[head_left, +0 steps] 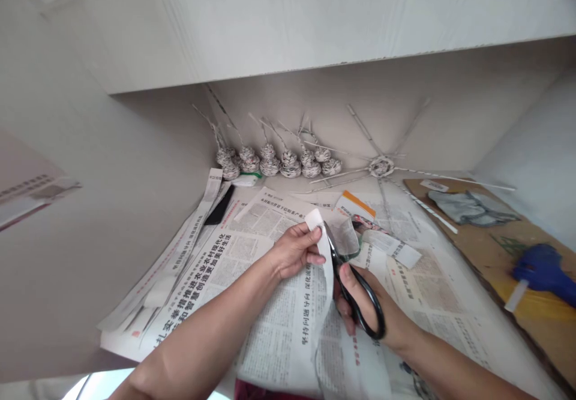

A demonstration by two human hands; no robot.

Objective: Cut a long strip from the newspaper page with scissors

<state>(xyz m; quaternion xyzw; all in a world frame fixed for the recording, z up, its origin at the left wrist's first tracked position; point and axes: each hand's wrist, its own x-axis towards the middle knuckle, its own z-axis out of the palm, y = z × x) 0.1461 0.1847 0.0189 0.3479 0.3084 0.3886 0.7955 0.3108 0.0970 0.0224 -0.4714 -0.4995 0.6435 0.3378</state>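
Observation:
Between the thumb and fingers of my left hand (299, 249) is the top of a long narrow white paper strip (323, 245), which hangs down towards the table's front. My right hand (366, 301) is closed round black-handled scissors (377, 313). Their blades point up and away, right alongside the strip's edge; whether they touch the paper I cannot tell. Beneath both hands lie printed newspaper sheets (265, 310). Just beyond the scissors are cut paper scraps (396, 245) and a greyish mesh-like piece (347, 237).
Several gourd-shaped woven paper pieces (290, 163) line the back wall. A star-like woven base (381, 166) with long paper rods stands right of them. On the cardboard (558, 340) at right lie a blue glue gun (542, 271) and grey cloth (470, 205). A white shelf edge (342, 61) overhangs the back.

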